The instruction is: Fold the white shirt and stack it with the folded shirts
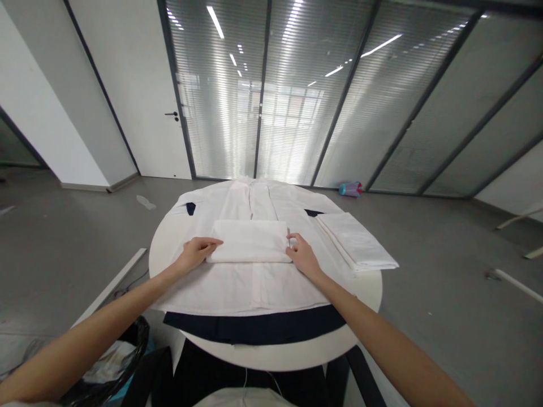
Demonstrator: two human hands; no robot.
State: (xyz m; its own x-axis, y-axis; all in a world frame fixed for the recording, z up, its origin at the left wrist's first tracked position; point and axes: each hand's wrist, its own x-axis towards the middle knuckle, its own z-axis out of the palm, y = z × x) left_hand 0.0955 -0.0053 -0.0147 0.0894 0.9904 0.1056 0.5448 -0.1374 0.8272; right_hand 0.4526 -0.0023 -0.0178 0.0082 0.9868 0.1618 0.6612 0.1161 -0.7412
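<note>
A folded white cloth (250,242) lies as a neat rectangle on a spread-out white shirt (237,285). At the cloth's left edge, my left hand (195,254) has its thumb and fingers closed on the fabric. My right hand (302,257) pinches the opposite edge, fingers bent. The shirt is laid out flat with its sleeves toward the far side. Under it, navy fabric (254,328) shows along the near hem and in small patches by the sleeves. A second folded white cloth (358,240) lies right of my right hand, one corner over the table's edge.
Everything rests on a round white table (292,357). A bin with a black liner (142,333) stands at the lower left, near a white bar (114,282) on the floor. By the glass partition lies a blue and pink container (349,189). Chair armrests flank the near side.
</note>
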